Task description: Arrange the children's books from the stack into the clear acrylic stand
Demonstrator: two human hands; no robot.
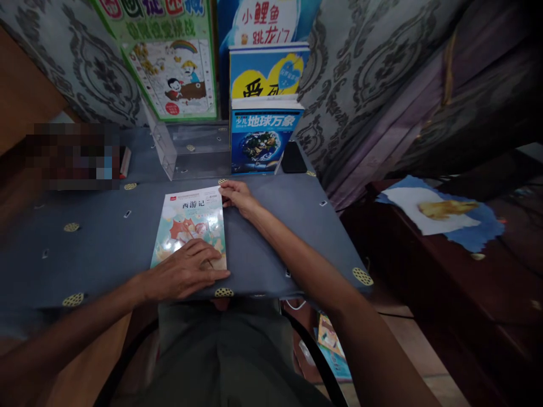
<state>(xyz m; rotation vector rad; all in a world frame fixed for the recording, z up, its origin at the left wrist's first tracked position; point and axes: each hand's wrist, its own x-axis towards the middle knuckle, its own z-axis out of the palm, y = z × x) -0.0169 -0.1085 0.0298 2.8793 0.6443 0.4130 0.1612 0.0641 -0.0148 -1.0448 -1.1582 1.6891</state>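
Observation:
A thin book (190, 217) with a pale, colourful cover lies closed on the grey patterned tablecloth (271, 243), near the table's front edge. Across the book's lower part rests my left hand (186, 270), its fingers stretched out and pointing right. At the book's top right corner is my right hand (238, 198), with the fingers bent round the corner and the thumb side hidden from view. The book is flat under both hands.
Blue books (265, 138) stand upright behind, beside a clear plastic stand (163, 147). A green picture book (182, 79) leans at the curtain. A black phone (293, 158) lies right of them. A dark red surface (428, 254) holds a blue cloth (475, 232). The far left is pixelated.

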